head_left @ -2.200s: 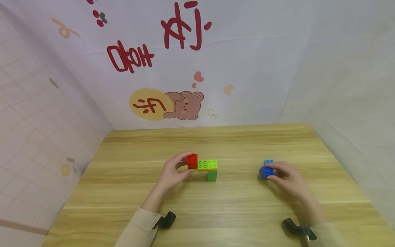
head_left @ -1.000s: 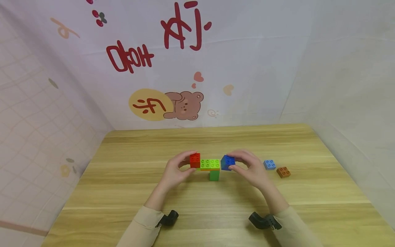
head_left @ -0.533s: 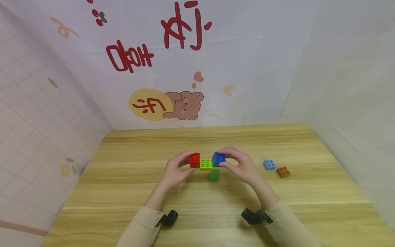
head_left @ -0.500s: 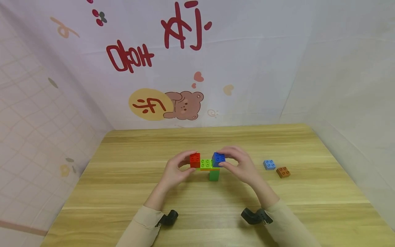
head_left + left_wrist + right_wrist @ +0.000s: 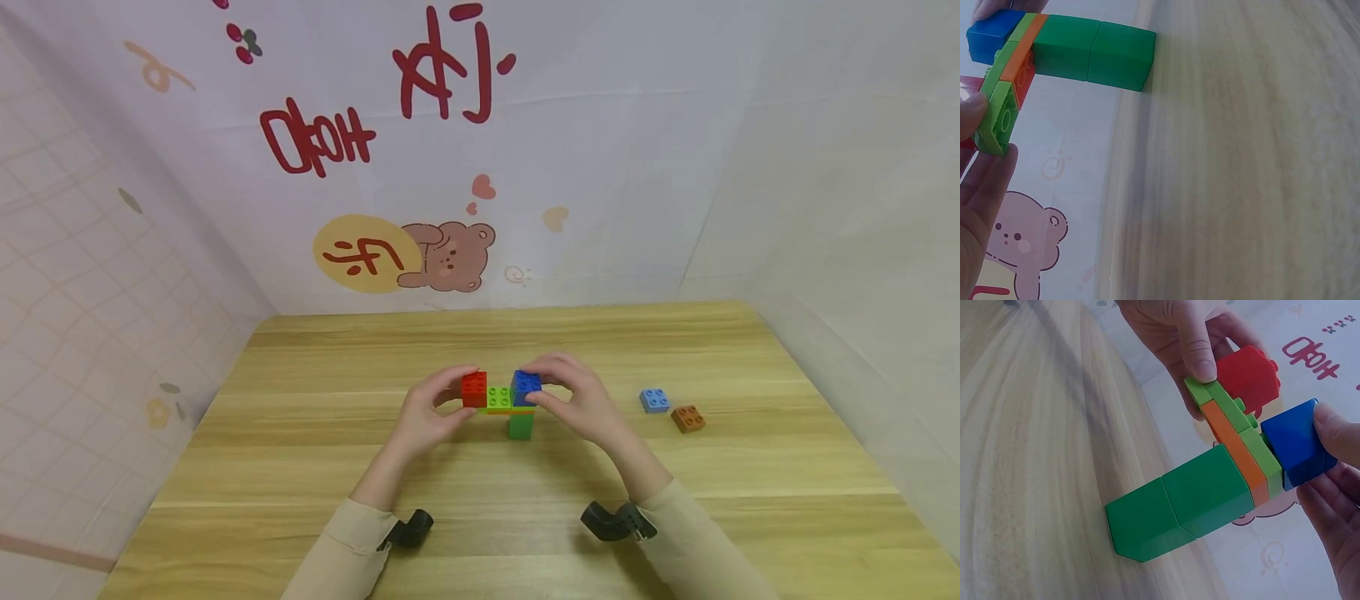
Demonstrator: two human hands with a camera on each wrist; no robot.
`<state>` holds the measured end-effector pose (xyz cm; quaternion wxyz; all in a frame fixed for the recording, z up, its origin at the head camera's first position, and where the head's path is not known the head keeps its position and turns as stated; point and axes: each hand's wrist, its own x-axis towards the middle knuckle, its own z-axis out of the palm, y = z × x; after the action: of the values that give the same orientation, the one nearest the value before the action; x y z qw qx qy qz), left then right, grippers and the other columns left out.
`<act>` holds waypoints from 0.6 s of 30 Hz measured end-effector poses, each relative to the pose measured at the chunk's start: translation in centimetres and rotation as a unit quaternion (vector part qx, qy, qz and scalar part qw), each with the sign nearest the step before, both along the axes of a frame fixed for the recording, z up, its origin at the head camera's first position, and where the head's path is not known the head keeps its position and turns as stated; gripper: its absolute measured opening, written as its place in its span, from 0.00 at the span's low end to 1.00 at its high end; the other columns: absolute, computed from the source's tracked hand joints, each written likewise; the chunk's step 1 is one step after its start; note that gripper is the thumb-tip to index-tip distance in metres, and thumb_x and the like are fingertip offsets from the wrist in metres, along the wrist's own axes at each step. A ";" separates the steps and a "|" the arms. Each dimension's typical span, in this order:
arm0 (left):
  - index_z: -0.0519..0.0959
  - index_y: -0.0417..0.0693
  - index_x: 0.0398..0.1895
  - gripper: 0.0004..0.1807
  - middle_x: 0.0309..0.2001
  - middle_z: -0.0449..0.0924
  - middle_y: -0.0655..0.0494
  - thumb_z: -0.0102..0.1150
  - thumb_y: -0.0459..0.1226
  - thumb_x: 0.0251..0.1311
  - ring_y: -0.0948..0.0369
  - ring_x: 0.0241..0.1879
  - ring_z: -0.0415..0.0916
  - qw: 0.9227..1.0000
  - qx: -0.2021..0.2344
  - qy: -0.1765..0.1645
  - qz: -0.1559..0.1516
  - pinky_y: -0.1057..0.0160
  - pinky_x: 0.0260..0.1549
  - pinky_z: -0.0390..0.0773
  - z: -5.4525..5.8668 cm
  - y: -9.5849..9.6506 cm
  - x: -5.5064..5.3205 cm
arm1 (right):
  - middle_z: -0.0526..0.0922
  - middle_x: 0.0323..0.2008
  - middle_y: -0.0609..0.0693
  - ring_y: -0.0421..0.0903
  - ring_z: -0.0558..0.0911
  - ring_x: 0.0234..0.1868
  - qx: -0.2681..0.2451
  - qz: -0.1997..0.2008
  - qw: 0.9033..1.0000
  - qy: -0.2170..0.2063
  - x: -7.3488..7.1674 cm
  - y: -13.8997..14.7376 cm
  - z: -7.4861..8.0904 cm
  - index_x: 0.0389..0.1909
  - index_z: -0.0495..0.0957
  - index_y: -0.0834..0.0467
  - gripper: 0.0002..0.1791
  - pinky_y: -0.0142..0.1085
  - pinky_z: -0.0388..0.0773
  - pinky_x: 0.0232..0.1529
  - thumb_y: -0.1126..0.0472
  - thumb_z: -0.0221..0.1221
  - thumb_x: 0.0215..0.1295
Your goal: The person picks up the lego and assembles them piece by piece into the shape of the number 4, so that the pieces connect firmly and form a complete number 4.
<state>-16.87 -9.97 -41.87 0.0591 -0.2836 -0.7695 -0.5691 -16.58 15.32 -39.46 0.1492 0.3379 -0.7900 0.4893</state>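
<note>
A toy building-brick structure stands on the table: two stacked green bricks (image 5: 1207, 490) as a column, an orange brick (image 5: 1235, 453) above, and lime bricks (image 5: 498, 397) across the top. My left hand (image 5: 423, 412) pinches the red brick (image 5: 474, 392) at the structure's left end, thumb and fingers also at the lime edge. Between thumb and fingers my right hand (image 5: 581, 400) holds a dark blue brick (image 5: 527, 388) over the lime top's right end. In the right wrist view a lime stud shows beside the blue brick's underside, which sits right at the lime surface.
To the right on the wooden table (image 5: 450, 533) lie a light blue brick (image 5: 655, 401) and a brown brick (image 5: 688, 418). Printed white cloth (image 5: 615, 167) hangs behind the table and along both sides.
My right hand took the dark blue brick from the table's right side and moved it left onto the lime top's right end. My left hand stays at the red brick, having shifted slightly right.
</note>
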 end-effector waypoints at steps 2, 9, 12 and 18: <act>0.74 0.35 0.61 0.32 0.55 0.78 0.39 0.67 0.17 0.49 0.43 0.49 0.79 1.000 -0.001 -0.003 0.002 0.47 0.53 0.79 -0.7 -0.1 -0.4 | 0.80 0.45 0.62 0.56 0.82 0.42 0.000 -0.002 1.000 -0.007 0.0 0.0 0.1 0.48 0.80 0.70 0.18 0.52 0.82 0.45 0.77 0.67 0.54; 0.75 0.42 0.63 0.33 0.56 0.79 0.45 0.69 0.20 0.50 0.48 0.50 0.79 1.000 0.004 -0.003 0.003 0.50 0.54 0.78 -2.3 -0.3 -1.2 | 0.80 0.45 0.63 0.56 0.82 0.43 0.001 -0.006 1.000 -0.015 0.0 -0.1 0.2 0.48 0.80 0.70 0.18 0.52 0.82 0.46 0.77 0.67 0.55; 0.76 0.46 0.63 0.33 0.56 0.79 0.49 0.70 0.21 0.51 0.51 0.50 0.80 1.000 0.007 0.000 0.001 0.53 0.53 0.79 -2.4 -0.4 -1.3 | 0.80 0.45 0.63 0.56 0.82 0.43 0.001 -0.007 1.000 -0.019 0.0 -0.1 0.1 0.48 0.80 0.70 0.18 0.51 0.82 0.46 0.76 0.67 0.55; 0.76 0.45 0.62 0.34 0.56 0.79 0.49 0.69 0.19 0.50 0.51 0.49 0.80 1.000 0.006 0.009 0.000 0.55 0.52 0.80 -2.4 -0.4 -1.3 | 0.80 0.45 0.62 0.55 0.82 0.44 0.009 -0.012 0.999 -0.032 -0.1 -0.3 0.0 0.48 0.81 0.69 0.17 0.51 0.82 0.48 0.76 0.67 0.56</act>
<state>-18.15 -10.35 -44.24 0.0676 -0.2887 -0.7657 -0.5707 -16.64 15.07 -39.43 0.1267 0.3142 -0.8028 0.4907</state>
